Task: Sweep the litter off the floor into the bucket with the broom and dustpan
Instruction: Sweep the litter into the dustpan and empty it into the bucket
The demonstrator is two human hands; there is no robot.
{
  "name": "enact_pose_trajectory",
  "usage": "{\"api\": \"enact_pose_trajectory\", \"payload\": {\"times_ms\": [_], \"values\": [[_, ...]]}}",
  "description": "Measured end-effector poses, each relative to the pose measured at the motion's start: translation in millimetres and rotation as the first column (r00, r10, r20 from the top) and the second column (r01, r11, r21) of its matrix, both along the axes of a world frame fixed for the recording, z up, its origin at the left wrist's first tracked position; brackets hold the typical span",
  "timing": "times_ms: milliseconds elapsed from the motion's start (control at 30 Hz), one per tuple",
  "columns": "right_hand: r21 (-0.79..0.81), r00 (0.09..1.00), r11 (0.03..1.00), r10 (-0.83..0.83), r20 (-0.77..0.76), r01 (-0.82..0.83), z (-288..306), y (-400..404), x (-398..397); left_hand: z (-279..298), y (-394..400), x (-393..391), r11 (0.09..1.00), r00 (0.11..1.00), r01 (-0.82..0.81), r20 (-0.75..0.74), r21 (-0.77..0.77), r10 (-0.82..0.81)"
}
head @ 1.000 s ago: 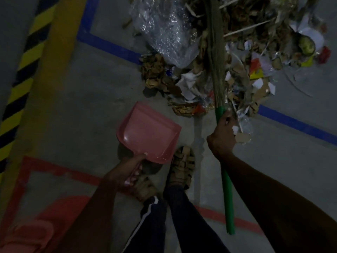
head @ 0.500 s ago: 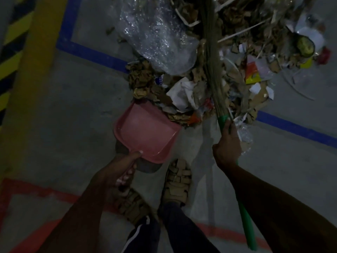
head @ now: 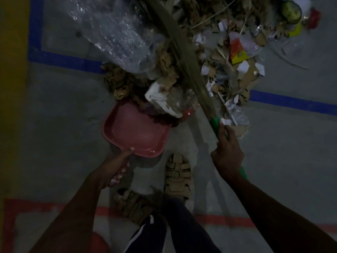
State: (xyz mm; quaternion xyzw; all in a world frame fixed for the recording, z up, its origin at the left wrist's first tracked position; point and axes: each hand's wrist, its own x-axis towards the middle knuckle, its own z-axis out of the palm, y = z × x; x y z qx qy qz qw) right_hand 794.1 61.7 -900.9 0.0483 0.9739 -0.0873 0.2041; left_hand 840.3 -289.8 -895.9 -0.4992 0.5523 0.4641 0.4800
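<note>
A pink dustpan (head: 135, 133) lies low on the grey floor, its open mouth pushed against the litter pile (head: 209, 70). My left hand (head: 114, 168) grips its handle from behind, thumb on top. My right hand (head: 227, 157) holds the green handle of the broom (head: 184, 57), whose straw bristles slant up and left across the pile. The pile is torn cardboard, white paper scraps, dry leaves and a big clear plastic bag (head: 116, 31). A crumpled white paper (head: 160, 101) and some scraps sit at the pan's lip. No bucket is in view.
My two sandalled feet (head: 177, 177) stand just behind the dustpan. Blue floor tape (head: 291, 102) runs under the pile, a red line (head: 218, 219) crosses behind my feet, and a yellow stripe (head: 12, 88) borders the left. A round greenish object (head: 290, 10) lies at the top right.
The dustpan has slid forward from bare floor to the pile's edge, and litter now overlaps its lip. The broom has tilted, its bristles leaning further left. My view has moved closer.
</note>
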Motion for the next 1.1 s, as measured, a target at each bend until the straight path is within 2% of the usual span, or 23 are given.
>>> {"api": "enact_pose_trajectory", "payload": {"times_ms": [167,233,367,467,667,767,933,1100], "values": [[0.043,0.994,0.993,-0.11,0.003,0.11,-13,-1,-37,-3,0,4,1.0,1.0,-0.002,-0.012,-0.003,0.002],[0.055,0.995,0.994,-0.096,0.031,0.095,-22,-3,-47,-6,1,5,1.0,1.0,-0.015,-0.018,-0.011,0.015],[0.047,0.996,0.996,0.069,0.062,-0.072,-24,-4,-46,-11,4,0,1.0,0.999,-0.017,-0.051,-0.008,0.017],[-0.019,0.974,0.978,0.208,0.086,-0.207,-24,3,-28,-15,2,-5,1.0,0.997,-0.004,-0.082,0.0,0.004],[-0.111,0.92,0.931,0.362,0.15,-0.348,-20,10,15,-18,-11,-14,0.997,0.991,0.079,-0.105,-0.012,-0.08],[-0.113,0.939,0.947,0.315,0.139,-0.301,-19,8,27,-15,-16,-17,0.994,0.988,0.105,-0.114,-0.008,-0.106],[-0.108,0.989,0.984,0.145,0.016,-0.142,-17,-3,29,-9,-15,-20,0.993,0.979,0.117,-0.166,-0.029,-0.12],[-0.126,0.979,0.973,0.201,0.037,-0.195,-12,-10,18,3,-8,-22,0.993,0.967,0.11,-0.226,-0.031,-0.114]]}}
